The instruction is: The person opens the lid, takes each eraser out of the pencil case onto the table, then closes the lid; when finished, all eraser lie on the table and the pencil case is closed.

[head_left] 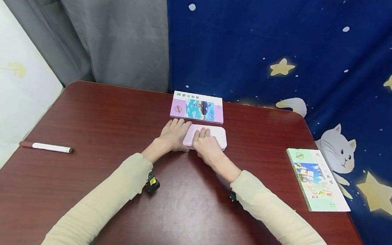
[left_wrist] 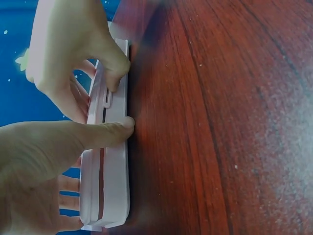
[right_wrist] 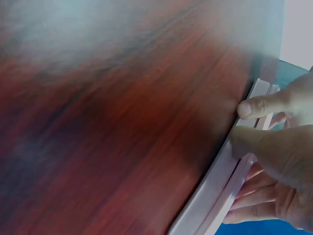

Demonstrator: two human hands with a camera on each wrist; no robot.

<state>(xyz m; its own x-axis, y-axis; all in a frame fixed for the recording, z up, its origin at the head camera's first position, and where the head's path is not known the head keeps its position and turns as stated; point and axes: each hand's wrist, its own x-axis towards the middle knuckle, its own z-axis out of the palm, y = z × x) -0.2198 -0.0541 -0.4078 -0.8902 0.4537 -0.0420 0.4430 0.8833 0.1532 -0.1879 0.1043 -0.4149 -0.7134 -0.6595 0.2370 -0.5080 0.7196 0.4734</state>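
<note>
Two pale sleeves point(head_left: 107, 195) reach from the near edge over the dark red surface point(head_left: 183, 223). The left hand point(head_left: 174, 136) grips a pale pink case point(head_left: 219, 135) at its left end, thumb on the near side; the right hand point(head_left: 209, 147) clamps its middle, thumb likewise near. The case lies far and central, just nearer than a purple book point(head_left: 199, 109). A marker point(head_left: 49, 147) lies left, a green book point(head_left: 318, 180) right.
</note>
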